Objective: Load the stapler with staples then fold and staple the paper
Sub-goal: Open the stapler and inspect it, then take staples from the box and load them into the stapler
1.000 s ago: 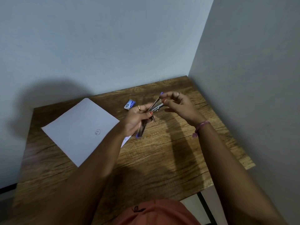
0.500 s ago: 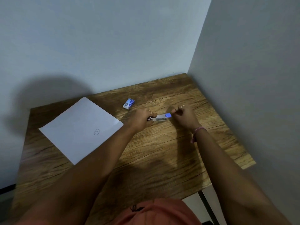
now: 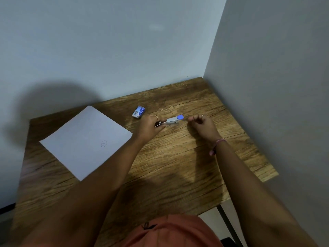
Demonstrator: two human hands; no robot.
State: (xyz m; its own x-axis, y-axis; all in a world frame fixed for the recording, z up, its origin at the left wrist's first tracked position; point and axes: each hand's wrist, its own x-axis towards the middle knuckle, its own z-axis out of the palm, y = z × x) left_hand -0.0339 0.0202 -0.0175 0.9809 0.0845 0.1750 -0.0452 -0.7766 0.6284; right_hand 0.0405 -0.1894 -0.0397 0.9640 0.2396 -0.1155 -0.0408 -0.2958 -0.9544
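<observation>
Head view. The stapler point(image 3: 173, 120) — grey body, blue cap at one end — is serving as the reference. It is lying low over the wooden tabletop point(image 3: 178, 157), toward the far side; whether it is touching the wood cannot be told. The left hand point(image 3: 151, 124) is gripping the stapler's near-left end, fingers closed round it, so that only the capped end is showing. The right hand point(image 3: 202, 123) is sitting just to the right of the blue cap, apart from it, fingers curled loosely inward; it is holding nothing that can be made out. A ring is showing on each hand, and a pink band point(image 3: 216, 146) is circling the right wrist.

The small blue staple box point(image 3: 138, 112) is lying on the tabletop just beyond and to the left of the stapler, close to the left hand's knuckles. The white paper point(image 3: 85, 141) is lying flat and unfolded well to the left of the stapler — a small circled mark is showing on the sheet, on its side nearer the stapler.
</observation>
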